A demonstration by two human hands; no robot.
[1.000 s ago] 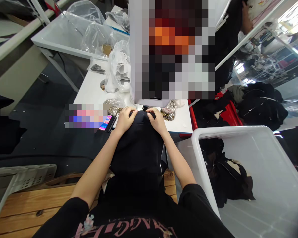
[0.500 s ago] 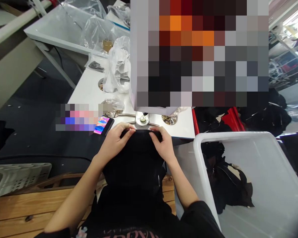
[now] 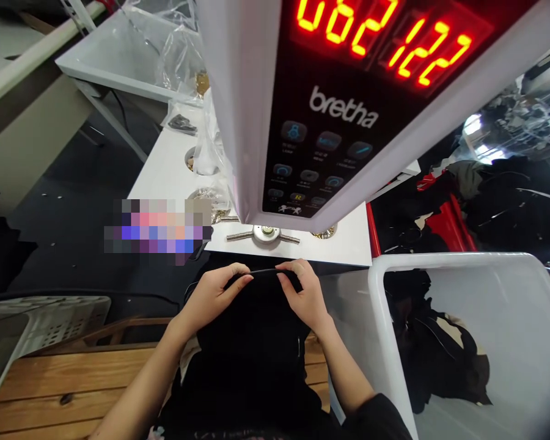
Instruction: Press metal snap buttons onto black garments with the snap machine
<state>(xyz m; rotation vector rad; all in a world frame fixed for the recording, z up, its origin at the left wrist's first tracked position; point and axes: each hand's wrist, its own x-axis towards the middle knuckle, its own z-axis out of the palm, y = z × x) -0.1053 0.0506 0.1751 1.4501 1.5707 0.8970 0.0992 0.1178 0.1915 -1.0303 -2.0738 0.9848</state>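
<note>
A black cloth [image 3: 263,278] is stretched by its upper edge between my two hands, low in front of the white machine table [image 3: 339,249]. My left hand [image 3: 222,293] pinches the edge on the left between thumb and fingers. On the right, my right hand [image 3: 302,292] grips the same edge in a similar pinch. The cloth blends into the dark clothing below it, so its lower outline is hidden. Just beyond the hands sits a round metal press part [image 3: 266,234] with a spring-like rod on each side. Above it hangs the machine head [image 3: 321,122] with lit red digits.
A large white bin [image 3: 458,259] holding black cloth pieces stands at the right. Round trays of metal fasteners [image 3: 324,234] are set in the tabletop. Clear plastic bags [image 3: 211,143] lie at the back left. A white basket [image 3: 64,327] and wooden slats [image 3: 50,391] are at the lower left.
Both hands and the black cloth have moved back from the round press part toward the body, still holding the edge. The view has shifted, and the machine head looks larger with its display readable.
</note>
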